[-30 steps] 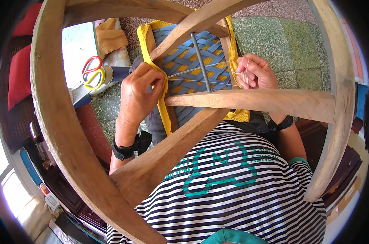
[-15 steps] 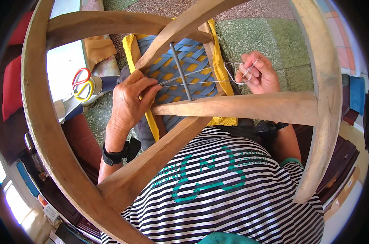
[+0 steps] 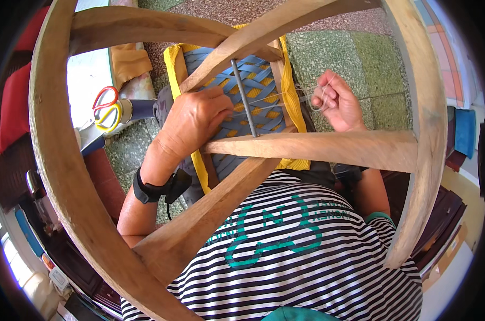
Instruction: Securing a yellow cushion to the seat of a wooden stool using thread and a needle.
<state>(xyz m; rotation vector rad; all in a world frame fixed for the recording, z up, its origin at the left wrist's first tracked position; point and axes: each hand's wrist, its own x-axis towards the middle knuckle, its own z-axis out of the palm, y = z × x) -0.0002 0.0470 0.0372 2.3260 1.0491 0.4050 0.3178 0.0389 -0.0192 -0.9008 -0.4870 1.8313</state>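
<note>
Fingers of the left hand (image 3: 195, 120) press down, curled, on the blue-and-yellow woven seat (image 3: 247, 91), beside a thin metal rod (image 3: 244, 98) standing across the weave. Right hand (image 3: 336, 101), off the seat's yellow edge, pinches a pale cord (image 3: 285, 97) running back into the weave. Wooden chair legs (image 3: 312, 147) frame everything. Scissors (image 3: 106, 108) lie left.
</note>
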